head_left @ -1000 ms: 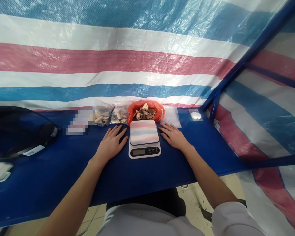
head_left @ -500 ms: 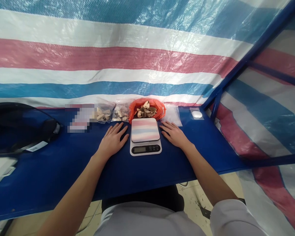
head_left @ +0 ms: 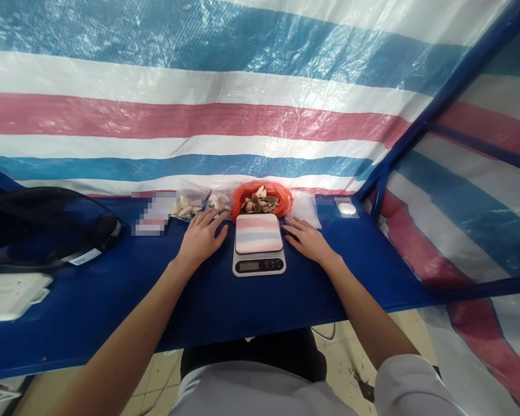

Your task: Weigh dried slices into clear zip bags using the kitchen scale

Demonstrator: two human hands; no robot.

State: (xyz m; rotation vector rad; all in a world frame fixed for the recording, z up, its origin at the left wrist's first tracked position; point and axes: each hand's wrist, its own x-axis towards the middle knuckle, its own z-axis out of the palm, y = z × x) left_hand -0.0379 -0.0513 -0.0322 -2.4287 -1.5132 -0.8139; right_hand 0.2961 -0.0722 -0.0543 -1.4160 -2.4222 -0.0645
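Observation:
A white kitchen scale (head_left: 259, 245) with a shiny square top plate and a dim display lies on the blue table between my hands. My left hand (head_left: 203, 236) rests flat left of it, fingers spread. Its fingertips reach the lower edges of two clear bags of pale pieces, a left bag (head_left: 186, 205) and a right bag (head_left: 220, 199). To the scale's right, my right hand (head_left: 308, 238) lies flat with fingers extended, its tips by some clear plastic bags (head_left: 305, 208). Behind the scale sits an open red plastic bag (head_left: 286, 199) full of dried, brownish-cream pieces (head_left: 260, 201).
A white rounded object (head_left: 347, 208) in a clear bag lies at the back right. On the left are a blurred-out item (head_left: 153, 215), a black strapped device (head_left: 91, 234) and a white power strip (head_left: 15, 296). Striped sheeting (head_left: 199, 118) and a blue frame bar (head_left: 420, 127) enclose the table.
The camera view has tilted up and turned slightly left. My left hand has slid a little forward, up to the bags. My right hand stays beside the scale.

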